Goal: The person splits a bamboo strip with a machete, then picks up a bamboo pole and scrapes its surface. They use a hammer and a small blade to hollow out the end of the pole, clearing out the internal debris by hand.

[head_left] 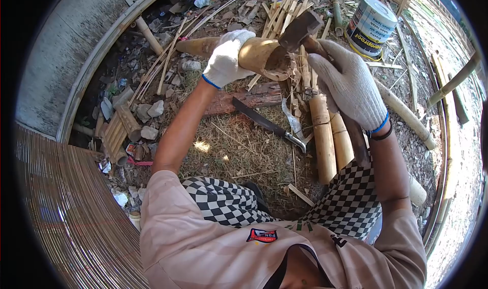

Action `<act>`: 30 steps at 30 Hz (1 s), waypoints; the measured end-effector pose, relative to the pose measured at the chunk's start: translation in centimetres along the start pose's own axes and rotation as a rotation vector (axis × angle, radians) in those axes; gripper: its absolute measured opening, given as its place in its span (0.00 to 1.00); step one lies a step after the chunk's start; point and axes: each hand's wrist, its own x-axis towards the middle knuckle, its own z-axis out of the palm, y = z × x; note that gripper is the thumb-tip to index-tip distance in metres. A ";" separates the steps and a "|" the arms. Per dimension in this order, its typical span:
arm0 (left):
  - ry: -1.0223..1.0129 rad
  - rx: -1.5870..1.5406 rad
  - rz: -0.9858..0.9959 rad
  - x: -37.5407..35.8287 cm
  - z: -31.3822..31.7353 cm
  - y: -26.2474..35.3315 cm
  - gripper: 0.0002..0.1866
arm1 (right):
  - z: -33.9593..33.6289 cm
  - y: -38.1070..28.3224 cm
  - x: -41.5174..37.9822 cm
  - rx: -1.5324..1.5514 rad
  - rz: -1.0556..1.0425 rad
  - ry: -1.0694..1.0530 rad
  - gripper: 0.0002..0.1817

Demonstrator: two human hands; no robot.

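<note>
My left hand [230,59], in a white glove, is wrapped round a thick bamboo piece [259,56] whose hollow, ragged end faces right. My right hand [351,80], also gloved, is closed round the handle of a hammer [301,31]. The dark hammer head is beside the upper rim of the bamboo's open end; whether they touch I cannot tell. Below, a machete [259,117] with a dark blade lies across the dry grass, partly against a reddish wooden block [249,98]. Two bamboo lengths [323,141] lie under my right forearm.
A paint bucket [372,25] stands at the upper right. Split bamboo strips [282,15] are piled beyond my hands. Stones [150,111] and litter lie to the left, near a slatted bamboo panel [76,197]. Long poles [406,113] lie at the right.
</note>
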 end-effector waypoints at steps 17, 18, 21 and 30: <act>-0.030 -0.035 -0.024 -0.2 -0.7 0.6 0.45 | 1.3 0.3 -0.3 -0.121 -0.110 -0.163 0.19; -0.036 -0.017 -0.025 -0.1 -0.6 0.6 0.45 | 0.6 -0.7 -0.4 -0.087 -0.080 -0.114 0.19; -0.038 -0.038 -0.007 0.2 -1.2 -0.5 0.44 | 0.6 -1.4 -0.4 0.016 -0.149 0.133 0.18; 0.303 0.094 -0.275 4.0 -6.9 -1.7 0.48 | 1.3 -2.1 -1.7 -0.079 -0.028 -0.327 0.19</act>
